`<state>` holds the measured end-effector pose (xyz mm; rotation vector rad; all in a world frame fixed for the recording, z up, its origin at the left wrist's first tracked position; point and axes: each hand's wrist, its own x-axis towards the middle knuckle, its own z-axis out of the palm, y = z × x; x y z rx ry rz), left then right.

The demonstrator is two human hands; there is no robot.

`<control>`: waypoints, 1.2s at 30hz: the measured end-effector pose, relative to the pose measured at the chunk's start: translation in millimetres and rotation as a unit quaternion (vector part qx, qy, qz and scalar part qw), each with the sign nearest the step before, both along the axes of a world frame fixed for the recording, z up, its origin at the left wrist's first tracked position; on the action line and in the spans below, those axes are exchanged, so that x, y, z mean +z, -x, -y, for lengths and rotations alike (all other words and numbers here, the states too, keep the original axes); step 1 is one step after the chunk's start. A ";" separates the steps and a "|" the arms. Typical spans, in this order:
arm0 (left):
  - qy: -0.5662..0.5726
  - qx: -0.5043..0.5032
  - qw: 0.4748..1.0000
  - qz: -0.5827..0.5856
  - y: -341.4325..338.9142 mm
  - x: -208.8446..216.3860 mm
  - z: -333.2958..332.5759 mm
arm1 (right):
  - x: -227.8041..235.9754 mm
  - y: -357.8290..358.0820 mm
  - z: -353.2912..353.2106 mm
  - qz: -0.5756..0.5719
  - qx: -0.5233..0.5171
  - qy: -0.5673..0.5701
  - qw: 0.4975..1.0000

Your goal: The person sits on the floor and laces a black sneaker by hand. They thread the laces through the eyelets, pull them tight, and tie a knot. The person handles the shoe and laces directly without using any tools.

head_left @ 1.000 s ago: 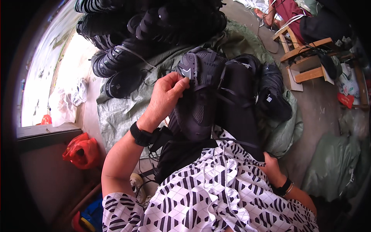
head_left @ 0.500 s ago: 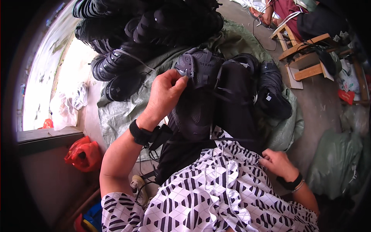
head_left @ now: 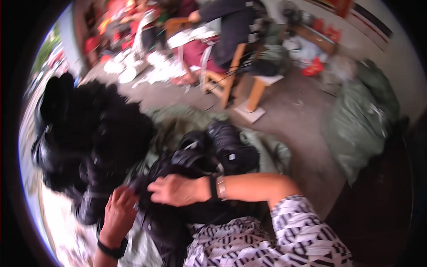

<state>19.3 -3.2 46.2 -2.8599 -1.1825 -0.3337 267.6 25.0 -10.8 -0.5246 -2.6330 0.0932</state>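
A dark shoe [head_left: 162, 227] lies over my lap, blurred and hard to tell from the dark cloth around it. My left hand [head_left: 119, 211] is at the shoe's far left edge, its fingers closed on it. From the right, my right hand [head_left: 175, 190] reaches across my body, its fingers loosely bent and a little apart over the shoe's upper end. The two hands are close together without touching. More black shoes [head_left: 233, 149] lie just beyond my right forearm.
A high heap of black shoes [head_left: 95, 133] rises at the left on a green sheet [head_left: 173, 120]. A wooden stool [head_left: 255, 98] stands ahead, near another person in dark clothes [head_left: 231, 26]. Stuffed green sacks [head_left: 356, 129] are on the right, and white material [head_left: 160, 66] lies on the far floor.
The view has swung up and to the right. My right hand has come from beside my hip to the shoe, near my left hand, which stays at the shoe's edge.
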 end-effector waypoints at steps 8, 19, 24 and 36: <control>0.026 -0.189 0.970 -0.153 -29.5 37.7 -33.1 | 0.4 2.0 -16.2 0.081 0.032 0.045 0.995; 0.133 -0.051 0.979 -0.149 -24.9 -2.9 -31.8 | 16.5 4.4 -15.3 0.183 0.000 0.100 0.978; 0.293 -0.065 0.941 0.156 3.5 -38.6 -63.2 | 18.4 8.3 -17.3 0.193 -0.006 0.084 0.978; 0.306 0.201 0.760 0.538 -14.3 -77.5 -46.8 | 9.7 16.2 -22.9 0.142 -0.045 0.243 0.958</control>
